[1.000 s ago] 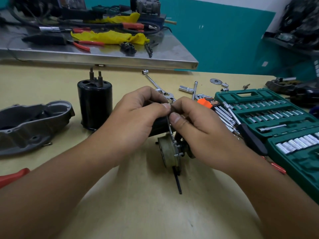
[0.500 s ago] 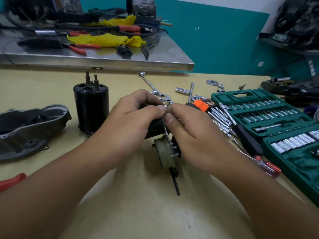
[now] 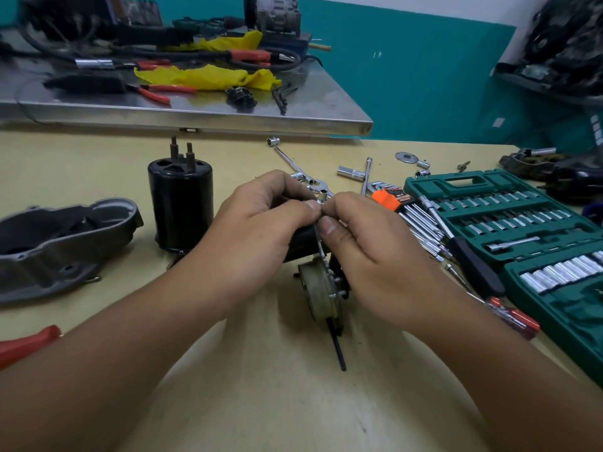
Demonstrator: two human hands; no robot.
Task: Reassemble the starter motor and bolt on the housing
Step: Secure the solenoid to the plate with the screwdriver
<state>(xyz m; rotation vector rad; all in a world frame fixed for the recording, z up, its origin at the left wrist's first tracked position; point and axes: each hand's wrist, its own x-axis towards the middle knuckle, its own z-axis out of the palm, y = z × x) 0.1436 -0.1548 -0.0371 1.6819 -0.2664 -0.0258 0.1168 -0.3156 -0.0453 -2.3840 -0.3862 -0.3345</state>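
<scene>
The starter motor (image 3: 321,285) lies on its side on the yellow table (image 3: 277,386), right in the middle of my view, its round tan end plate facing me and a thin black shaft (image 3: 337,347) running out from under it toward the near edge. My left hand (image 3: 261,230) curls over the dark body of the motor from the left, fingers bent round it, thumb tip pressed up beside the right thumb. My right hand (image 3: 368,243) comes in from the other side, its thumb and forefinger pinching a thin metal rod (image 3: 319,244) that stands along the rim of the end plate; what sits at the rod's upper end I cannot tell, since the fingertips cover it.

Just left of my left hand a black cylinder casing (image 3: 180,203) stands upright with studs on top. Farther left lies the grey cast housing (image 3: 65,243), open side up, well apart from the motor. To the right lie an orange-holdered set of hex keys (image 3: 393,199), loose sockets and a red-handled screwdriver (image 3: 512,318), then the open green socket set case (image 3: 509,230).
</scene>
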